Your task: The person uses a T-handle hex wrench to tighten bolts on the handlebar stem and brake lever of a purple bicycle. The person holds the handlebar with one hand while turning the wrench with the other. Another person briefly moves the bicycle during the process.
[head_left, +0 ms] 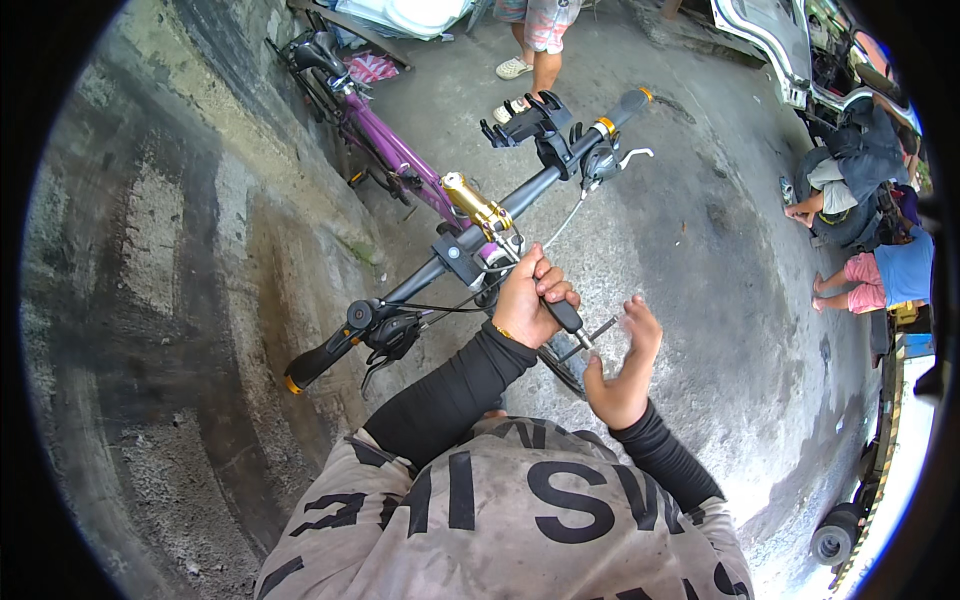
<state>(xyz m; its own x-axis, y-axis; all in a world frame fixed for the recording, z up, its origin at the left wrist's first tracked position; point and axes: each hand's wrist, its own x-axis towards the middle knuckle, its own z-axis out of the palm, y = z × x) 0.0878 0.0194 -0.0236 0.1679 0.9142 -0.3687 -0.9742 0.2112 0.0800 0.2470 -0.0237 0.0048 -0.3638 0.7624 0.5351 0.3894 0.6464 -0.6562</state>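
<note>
My left hand (530, 298) is wrapped round the black handle (562, 315) of a tool just behind the handlebar. A metal shaft leads out of the handle to a thin crossbar (603, 327), set like a T. I cannot make out the tool's exact kind, as my fist covers part of it. Beside the crossbar is my right hand (628, 370), fingers spread and slightly blurred, holding nothing. Ahead of my fist stands a purple bicycle (390, 150) with a dark handlebar (530, 190), a gold stem (472, 203) and a black phone holder (530, 120).
A concrete wall (230, 110) runs along the left. Someone's legs (545, 65) in patterned shorts stand beyond the handlebar. At the far right, people sit by a vehicle, one in a blue shirt (905, 268). A wheel (835, 535) lies at the lower right.
</note>
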